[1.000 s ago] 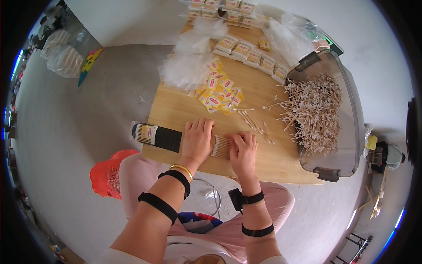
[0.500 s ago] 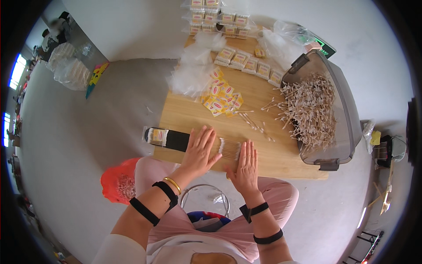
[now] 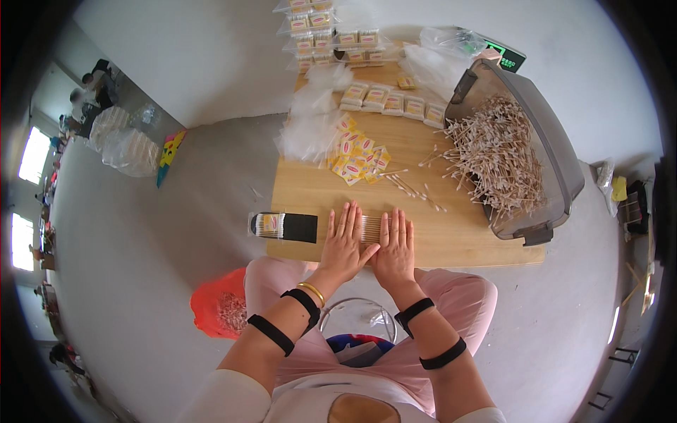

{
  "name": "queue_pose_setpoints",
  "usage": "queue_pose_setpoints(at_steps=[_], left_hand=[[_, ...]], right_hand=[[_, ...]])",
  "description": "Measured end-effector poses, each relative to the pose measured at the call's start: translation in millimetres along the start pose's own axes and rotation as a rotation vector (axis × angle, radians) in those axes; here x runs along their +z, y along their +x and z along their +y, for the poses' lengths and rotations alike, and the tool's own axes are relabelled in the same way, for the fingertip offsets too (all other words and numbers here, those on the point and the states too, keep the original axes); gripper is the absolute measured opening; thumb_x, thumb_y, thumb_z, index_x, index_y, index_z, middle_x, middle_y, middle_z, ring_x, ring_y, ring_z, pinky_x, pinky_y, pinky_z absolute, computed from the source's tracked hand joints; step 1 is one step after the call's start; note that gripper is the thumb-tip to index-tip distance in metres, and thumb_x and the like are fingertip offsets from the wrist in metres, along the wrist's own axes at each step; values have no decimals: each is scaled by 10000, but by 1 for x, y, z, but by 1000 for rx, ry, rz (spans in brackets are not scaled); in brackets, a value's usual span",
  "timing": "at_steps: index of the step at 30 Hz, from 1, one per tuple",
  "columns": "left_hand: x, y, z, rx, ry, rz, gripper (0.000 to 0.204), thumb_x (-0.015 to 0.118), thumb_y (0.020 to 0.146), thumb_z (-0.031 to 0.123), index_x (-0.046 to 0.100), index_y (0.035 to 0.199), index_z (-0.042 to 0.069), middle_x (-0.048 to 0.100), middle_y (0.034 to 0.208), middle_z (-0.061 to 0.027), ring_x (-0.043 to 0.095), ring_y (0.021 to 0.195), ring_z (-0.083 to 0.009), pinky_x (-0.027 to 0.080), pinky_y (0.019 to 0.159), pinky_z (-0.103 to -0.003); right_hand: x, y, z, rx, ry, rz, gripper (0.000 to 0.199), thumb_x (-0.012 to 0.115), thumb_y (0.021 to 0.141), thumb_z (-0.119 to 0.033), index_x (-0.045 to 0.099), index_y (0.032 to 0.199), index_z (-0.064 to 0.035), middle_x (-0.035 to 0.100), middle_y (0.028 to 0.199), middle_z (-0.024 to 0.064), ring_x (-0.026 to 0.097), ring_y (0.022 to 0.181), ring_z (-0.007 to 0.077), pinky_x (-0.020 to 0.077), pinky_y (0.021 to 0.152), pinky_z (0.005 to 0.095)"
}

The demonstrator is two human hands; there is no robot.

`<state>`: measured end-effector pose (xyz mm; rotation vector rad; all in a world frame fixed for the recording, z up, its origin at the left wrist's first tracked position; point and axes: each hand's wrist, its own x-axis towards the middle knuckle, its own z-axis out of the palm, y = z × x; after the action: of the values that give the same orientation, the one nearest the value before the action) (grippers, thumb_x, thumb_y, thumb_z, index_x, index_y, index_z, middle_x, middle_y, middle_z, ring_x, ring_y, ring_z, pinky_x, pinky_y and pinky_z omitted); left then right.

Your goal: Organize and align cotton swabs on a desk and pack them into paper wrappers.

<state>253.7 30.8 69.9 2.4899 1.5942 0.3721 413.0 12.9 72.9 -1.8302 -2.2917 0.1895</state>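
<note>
A flat row of cotton swabs lies on the wooden table, side by side between my two palms. My left hand rests flat along the row's left side, its fingers stretched out. Along the right side lies my right hand, also flat with straight fingers; the two thumbs come close below the row. The hands partly cover the swabs at both ends. Left of my left hand sits a black flat holder, with a clear-wrapped swab pack bearing a yellow-and-white card on its left part.
A grey translucent bin on its side spills loose swabs at the right. Beyond my hands lie printed cards, clear bags and a row of filled packs. More packs are stacked behind. A red bag stands below left.
My hands have come closer together, narrowing the row of swabs between them. The whole view has shifted slightly, moving the table's left edge and holder rightward in the picture.
</note>
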Motion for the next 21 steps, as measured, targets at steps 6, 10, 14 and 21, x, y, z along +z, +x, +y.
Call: queue_pose_setpoints(at_steps=[6, 10, 14, 21], left_hand=[[-5, -4, 0, 84, -50, -30, 815, 440, 1043, 521, 223, 1619, -13, 225, 1688, -208, 180, 1580, -341, 82, 1274, -558], [-15, -2, 0, 61, -171, -58, 747, 430, 1067, 472, 229, 1627, 21, 248, 1686, -185, 201, 1579, -315, 89, 1273, -549], [-30, -20, -7, 22, -273, 76, 715, 442, 1069, 457, 272, 1605, 14, 259, 1678, -181, 242, 1559, -339, 99, 1268, -558], [-59, -81, -128, -522, -367, 397, 549, 498, 1075, 349, 464, 1483, -17, 422, 1577, -219, 381, 1469, -374, 272, 1214, -504]], right_hand=[[-1, 1, -2, 23, 26, -1, 832, 518, 989, -468, 257, 1601, 31, 206, 1676, 261, 121, 1592, 361, 94, 1289, 517], [-1, 4, -4, 33, 26, 0, 847, 510, 990, -516, 261, 1611, 2, 206, 1683, 242, 130, 1591, 348, 80, 1291, 513], [0, 0, 0, 46, 81, 43, 856, 568, 978, -497, 271, 1603, 8, 218, 1675, 251, 142, 1585, 355, 83, 1289, 523], [1, -2, -6, 70, 69, 48, 819, 586, 988, -422, 251, 1611, -9, 192, 1687, 230, 128, 1585, 366, 79, 1288, 541]])
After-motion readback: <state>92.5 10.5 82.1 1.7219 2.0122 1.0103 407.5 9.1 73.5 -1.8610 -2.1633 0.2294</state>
